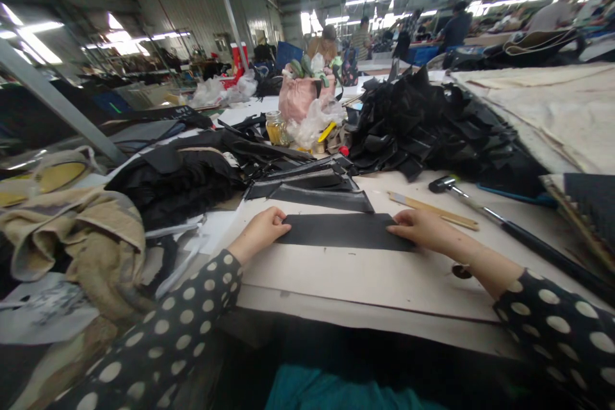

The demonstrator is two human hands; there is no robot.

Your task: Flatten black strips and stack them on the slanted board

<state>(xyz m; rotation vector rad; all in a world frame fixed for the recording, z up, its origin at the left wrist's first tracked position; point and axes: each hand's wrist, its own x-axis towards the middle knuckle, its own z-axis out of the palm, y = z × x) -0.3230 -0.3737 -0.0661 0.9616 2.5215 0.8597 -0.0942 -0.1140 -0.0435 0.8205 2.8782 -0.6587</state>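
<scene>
Black strip [339, 232], smooth and leather-like, stretches between our hands over the pale board [346, 275]; we cannot tell whether its middle rests flat or floats slightly. Our left hand [266, 227] pinches one end between thumb and fingers; our right hand [420, 227] pinches the other, some of its fingers hidden.

If we pull unevenly, the strip could skew or stretch, and a loose pinch at either end might let a corner slip. Just beyond its far edge lies the stack of dark panels [317, 192], its nearest piece askew; pushing forward could ride our strip over that piece or knock the layers further out of line.

On our right, the wooden stick [435, 210] lies close behind the hand, with the long-handled hammer [526, 242] slanting past our forearm. A careless outward swing of the elbow could catch that handle.

Farther off, the heap of black offcuts [423, 115] crowds the far right and could spill onto the board if nudged. A glass jar [277, 129], a yellow-handled tool [327, 132] and a pink bag [300, 99] clutter the middle, and bunched beige cloth [72, 230] hems in our left sleeve.
</scene>
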